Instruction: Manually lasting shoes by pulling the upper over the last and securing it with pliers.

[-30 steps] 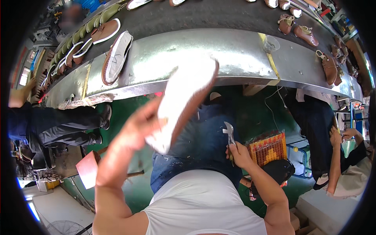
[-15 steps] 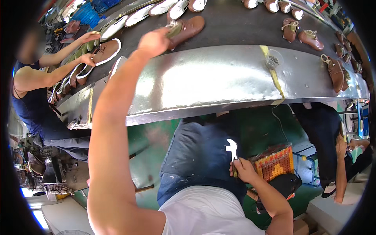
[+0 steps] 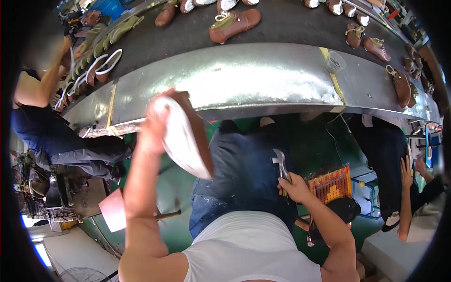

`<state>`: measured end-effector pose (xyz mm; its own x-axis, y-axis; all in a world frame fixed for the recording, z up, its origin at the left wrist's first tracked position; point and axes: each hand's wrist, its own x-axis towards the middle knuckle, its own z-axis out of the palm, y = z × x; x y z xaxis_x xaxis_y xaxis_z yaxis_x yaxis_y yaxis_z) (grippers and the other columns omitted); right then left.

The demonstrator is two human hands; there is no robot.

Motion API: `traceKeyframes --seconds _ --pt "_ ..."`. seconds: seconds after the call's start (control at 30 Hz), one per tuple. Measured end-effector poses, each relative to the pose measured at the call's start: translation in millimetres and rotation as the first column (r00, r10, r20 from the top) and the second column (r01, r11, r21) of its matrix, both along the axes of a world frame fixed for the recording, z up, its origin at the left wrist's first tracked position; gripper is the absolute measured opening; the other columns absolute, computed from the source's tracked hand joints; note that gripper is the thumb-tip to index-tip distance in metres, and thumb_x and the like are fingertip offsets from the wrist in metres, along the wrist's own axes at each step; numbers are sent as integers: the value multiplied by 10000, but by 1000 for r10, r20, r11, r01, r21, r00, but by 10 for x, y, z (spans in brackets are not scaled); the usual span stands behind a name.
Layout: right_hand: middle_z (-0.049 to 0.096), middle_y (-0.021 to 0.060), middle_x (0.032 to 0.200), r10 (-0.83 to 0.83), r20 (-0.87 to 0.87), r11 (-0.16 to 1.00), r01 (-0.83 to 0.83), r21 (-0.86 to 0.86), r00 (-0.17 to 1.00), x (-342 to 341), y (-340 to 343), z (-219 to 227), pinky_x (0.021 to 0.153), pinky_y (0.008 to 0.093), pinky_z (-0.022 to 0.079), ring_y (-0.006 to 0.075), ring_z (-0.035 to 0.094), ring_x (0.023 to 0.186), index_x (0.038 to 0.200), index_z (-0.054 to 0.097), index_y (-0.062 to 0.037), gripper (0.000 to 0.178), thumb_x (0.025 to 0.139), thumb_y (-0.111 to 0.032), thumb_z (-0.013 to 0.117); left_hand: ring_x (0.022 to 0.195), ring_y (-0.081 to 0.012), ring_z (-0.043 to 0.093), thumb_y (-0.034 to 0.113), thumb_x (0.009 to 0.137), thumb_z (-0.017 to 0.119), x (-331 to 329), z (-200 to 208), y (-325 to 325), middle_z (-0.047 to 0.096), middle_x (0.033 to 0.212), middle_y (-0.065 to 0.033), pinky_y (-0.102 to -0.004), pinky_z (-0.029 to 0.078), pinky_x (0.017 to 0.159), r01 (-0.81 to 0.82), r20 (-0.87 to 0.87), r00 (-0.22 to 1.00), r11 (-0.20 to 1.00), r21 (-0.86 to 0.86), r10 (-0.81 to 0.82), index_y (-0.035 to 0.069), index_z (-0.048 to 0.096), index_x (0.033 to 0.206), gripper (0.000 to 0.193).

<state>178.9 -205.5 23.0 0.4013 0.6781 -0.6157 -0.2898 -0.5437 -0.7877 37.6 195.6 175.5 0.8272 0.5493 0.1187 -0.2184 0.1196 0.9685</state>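
Observation:
My left hand (image 3: 154, 123), blurred by motion, grips a brown shoe (image 3: 184, 134) by its white-soled side. The shoe is held up off the bench, tilted, between the bench's near edge and my lap. In my right hand (image 3: 296, 189) is a claw hammer (image 3: 281, 162), gripped by its handle, head up, over my right thigh. Beyond the metal ledge, a brown shoe (image 3: 237, 27) with an olive lining and pale laces stands alone on the dark belt (image 3: 188, 44).
A clear cup (image 3: 335, 61) of small bits stands on the metal ledge (image 3: 253, 75). More brown shoes (image 3: 377, 49) are at the right; others line the far side. A co-worker (image 3: 35, 105) is at the left, another person (image 3: 383, 155) at the right. A beaded seat mat (image 3: 331, 184) lies low right.
My left hand has left the shoe on the belt and come back toward me, now holding a white-soled shoe. Shoes on the belt have shifted right. The co-worker's arms have drawn back.

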Motion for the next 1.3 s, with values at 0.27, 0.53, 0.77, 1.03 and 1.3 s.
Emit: traceKeyframes --seconds 0.27,0.53,0.77,1.03,1.3 --pt "657 147 853 201 460 975 -223 -5 865 -224 245 913 744 377 499 301 652 801 1152 585 -3 298 917 -183 614 1175 -173 479 230 962 643 53 -1363 -1393 505 1288 -81 -317 390 1027 51 -309 951 994 92 -20 120 350 1477 603" --pt "642 44 805 197 218 972 -219 84 956 -324 374 788 675 281 487 119 586 722 1113 609 4 234 957 -169 584 1276 -187 385 255 1013 548 58 -1341 -1367 406 1383 -94 -352 325 1089 286 -166 923 908 -306 -347 156 274 1509 575" --pt "638 49 823 -120 -282 840 249 482 952 137 601 1279 541 205 415 84 596 685 1144 590 7 245 992 -177 536 1451 -315 258 186 1011 497 174 -1143 -1482 262 1555 -172 -386 251 1158 338 -329 918 872 354 -222 87 349 1455 479" --pt "660 70 897 182 -54 981 -177 76 982 -152 364 842 589 255 505 101 586 630 1115 603 25 222 961 -126 550 1133 -141 512 286 1054 452 229 -1469 -1325 582 1199 -55 -301 421 984 230 -449 891 918 322 -66 111 362 1448 441" --pt "619 49 745 -16 -384 974 101 202 923 -187 608 688 463 239 386 95 526 546 1025 627 -10 189 962 -170 548 1262 -224 473 307 1038 479 204 -1443 -1258 523 1345 -115 -332 354 1075 292 -376 895 953 86 -240 96 316 1468 506"
